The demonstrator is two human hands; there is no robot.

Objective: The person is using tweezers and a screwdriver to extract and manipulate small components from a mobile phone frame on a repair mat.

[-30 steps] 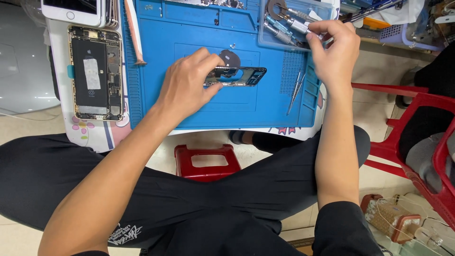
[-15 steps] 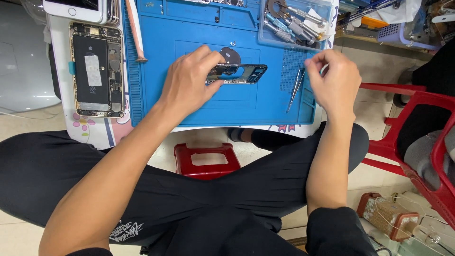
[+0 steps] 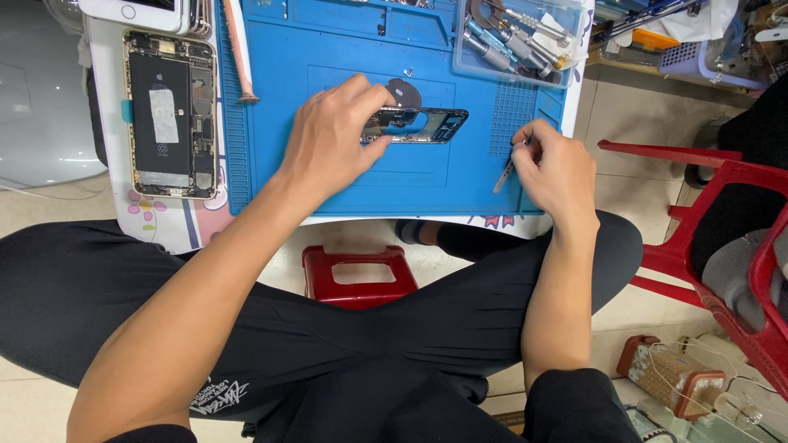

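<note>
A dark phone frame (image 3: 423, 125) lies on the blue work mat (image 3: 345, 49), and my left hand (image 3: 332, 135) pinches its left end between thumb and fingers. At the mat's right edge my right hand (image 3: 554, 168) closes its fingertips on thin metal tweezers (image 3: 506, 172), whose tip rests on the mat. The two hands are about a hand's width apart.
An opened phone body (image 3: 171, 113) showing its battery lies left of the mat, with a pink spudger (image 3: 238, 49) beside it. A clear tray of screwdrivers (image 3: 517, 37) sits at the mat's top right. Red plastic stools stand below (image 3: 357, 275) and to the right (image 3: 698, 213).
My right hand came down from the clear tool tray to the mat's right edge and now grips the tweezers. My left hand stayed on the phone frame.
</note>
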